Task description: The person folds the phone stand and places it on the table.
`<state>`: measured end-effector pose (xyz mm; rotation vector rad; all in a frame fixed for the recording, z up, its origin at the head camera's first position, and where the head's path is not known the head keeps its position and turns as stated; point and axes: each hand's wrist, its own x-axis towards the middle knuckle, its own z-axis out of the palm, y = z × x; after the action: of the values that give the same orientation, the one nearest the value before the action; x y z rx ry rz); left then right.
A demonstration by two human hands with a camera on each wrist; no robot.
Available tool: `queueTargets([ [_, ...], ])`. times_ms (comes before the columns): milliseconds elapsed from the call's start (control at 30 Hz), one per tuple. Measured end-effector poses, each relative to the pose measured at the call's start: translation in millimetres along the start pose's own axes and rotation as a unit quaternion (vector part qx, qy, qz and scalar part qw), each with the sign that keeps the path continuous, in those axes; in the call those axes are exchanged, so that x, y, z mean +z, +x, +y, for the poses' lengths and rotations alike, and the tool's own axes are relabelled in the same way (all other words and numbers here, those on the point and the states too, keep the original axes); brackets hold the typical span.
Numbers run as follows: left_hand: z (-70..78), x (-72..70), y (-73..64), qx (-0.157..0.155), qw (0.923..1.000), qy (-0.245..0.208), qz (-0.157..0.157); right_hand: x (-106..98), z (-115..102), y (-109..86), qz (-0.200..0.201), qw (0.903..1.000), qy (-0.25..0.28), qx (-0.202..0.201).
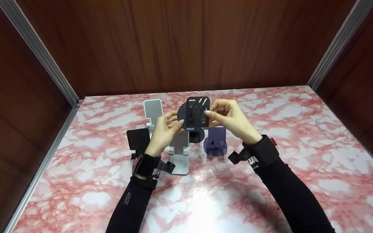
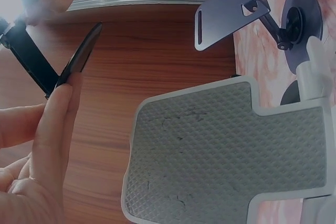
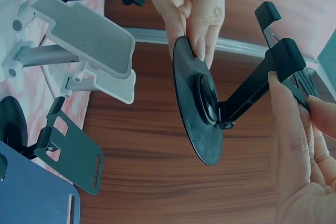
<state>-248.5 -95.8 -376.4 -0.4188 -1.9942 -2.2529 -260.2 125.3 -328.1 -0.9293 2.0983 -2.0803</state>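
- Held above the marble table [image 1: 302,155] toward 12 o'clock: black phone stand [image 1: 196,113].
- Left hand [image 1: 165,131] pinched its round base [image 3: 197,114] from 9 o'clock.
- Right hand [image 1: 230,118] pinched its plate from 3 o'clock.
- Beneath stood a silver stand [image 1: 180,152] and a purple stand [image 1: 216,142].

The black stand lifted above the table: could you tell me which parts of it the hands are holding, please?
The left hand pinches the round base of the black stand at its rim; the right hand grips its slotted plate at the edge.
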Motion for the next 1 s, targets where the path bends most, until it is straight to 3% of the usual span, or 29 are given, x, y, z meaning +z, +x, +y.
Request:
queueTargets([
  [233,0.6,-0.7,0.4,0.025,0.9994,0.022,0.006,-1.2,-1.1,-0.3,0.000,0.9993,-0.021,0.031],
  [467,0.3,-1.5,0.9,0.088,0.9927,0.081,0.013,-3.1,-0.9,-2.4,-0.012,0.9980,-0.027,0.056],
  [600,-0.4,-1.5,1.1,0.102,0.9900,0.096,0.016,-4.1,0.3,-2.3,-0.018,0.9975,-0.021,0.065],
  [1000,1.6,-0.2,0.0,0.120,0.9893,0.081,0.016,-8.1,3.6,-2.5,-0.050,0.9931,-0.011,0.106],
])
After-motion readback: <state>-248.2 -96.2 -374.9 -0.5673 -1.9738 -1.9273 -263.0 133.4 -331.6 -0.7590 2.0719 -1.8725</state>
